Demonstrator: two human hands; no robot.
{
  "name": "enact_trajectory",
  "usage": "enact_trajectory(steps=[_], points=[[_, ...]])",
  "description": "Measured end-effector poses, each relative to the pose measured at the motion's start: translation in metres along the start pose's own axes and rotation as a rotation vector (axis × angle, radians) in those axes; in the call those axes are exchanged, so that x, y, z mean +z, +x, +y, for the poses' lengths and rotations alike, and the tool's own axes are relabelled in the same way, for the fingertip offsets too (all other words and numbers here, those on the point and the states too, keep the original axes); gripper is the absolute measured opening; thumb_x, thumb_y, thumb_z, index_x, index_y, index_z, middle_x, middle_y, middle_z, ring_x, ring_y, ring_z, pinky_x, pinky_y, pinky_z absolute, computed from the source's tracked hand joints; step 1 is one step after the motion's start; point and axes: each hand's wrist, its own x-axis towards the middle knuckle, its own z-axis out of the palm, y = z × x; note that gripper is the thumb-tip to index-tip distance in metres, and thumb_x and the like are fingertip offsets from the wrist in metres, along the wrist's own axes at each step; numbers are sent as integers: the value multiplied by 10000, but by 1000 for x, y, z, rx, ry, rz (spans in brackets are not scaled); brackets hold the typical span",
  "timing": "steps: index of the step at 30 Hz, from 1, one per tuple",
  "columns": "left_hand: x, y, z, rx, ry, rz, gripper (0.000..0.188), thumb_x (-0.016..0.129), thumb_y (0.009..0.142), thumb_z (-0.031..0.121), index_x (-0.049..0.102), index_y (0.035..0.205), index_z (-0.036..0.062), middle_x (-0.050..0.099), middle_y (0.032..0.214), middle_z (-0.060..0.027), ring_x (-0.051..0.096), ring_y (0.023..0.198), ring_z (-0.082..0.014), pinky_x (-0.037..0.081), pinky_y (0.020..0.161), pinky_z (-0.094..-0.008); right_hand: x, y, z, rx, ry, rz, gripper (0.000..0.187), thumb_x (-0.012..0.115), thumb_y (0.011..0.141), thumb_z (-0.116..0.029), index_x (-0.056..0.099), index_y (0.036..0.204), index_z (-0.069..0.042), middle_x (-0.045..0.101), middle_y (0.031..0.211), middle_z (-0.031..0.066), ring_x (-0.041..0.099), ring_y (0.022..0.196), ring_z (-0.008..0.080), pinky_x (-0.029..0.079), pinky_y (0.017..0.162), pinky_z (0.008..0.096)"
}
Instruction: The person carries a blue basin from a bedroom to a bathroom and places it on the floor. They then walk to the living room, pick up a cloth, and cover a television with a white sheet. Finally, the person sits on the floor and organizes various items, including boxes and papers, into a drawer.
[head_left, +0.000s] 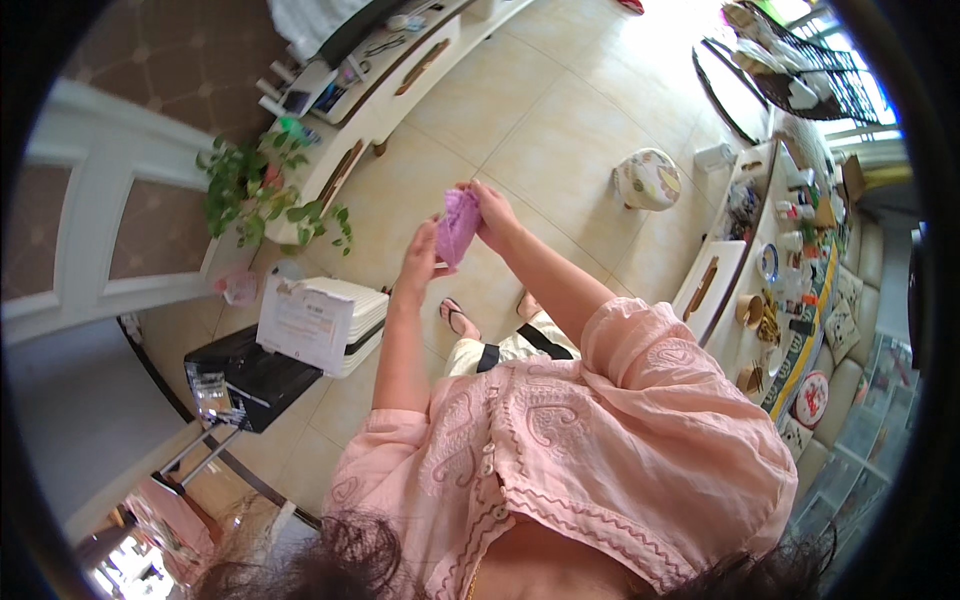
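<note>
Head view, crumpled purple bundle [459,228] between both hands [420,254] [493,213], each grasping one side

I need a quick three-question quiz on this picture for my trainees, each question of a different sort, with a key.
1. What colour is the crumpled item between the left hand and the right hand?
2. True or false: the round patterned stool stands on the tiled floor.
3. In the picture, the leafy plant is: a) right of both hands; b) left of both hands.

Key: 1. Purple; 2. True; 3. b
</note>
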Motion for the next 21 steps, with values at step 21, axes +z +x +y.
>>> enact_trajectory(steps=[21], points=[[313, 195, -83, 99, 512, -237, 238, 391, 823, -13, 556, 993, -38, 607, 897, -83, 563, 825, -131, 479, 734, -273, -271, -26, -224, -203, -360, 209, 193, 501, 869, -238, 542, 960, -72, 523, 747, -29, 466, 601, 33, 388, 493, 173]])
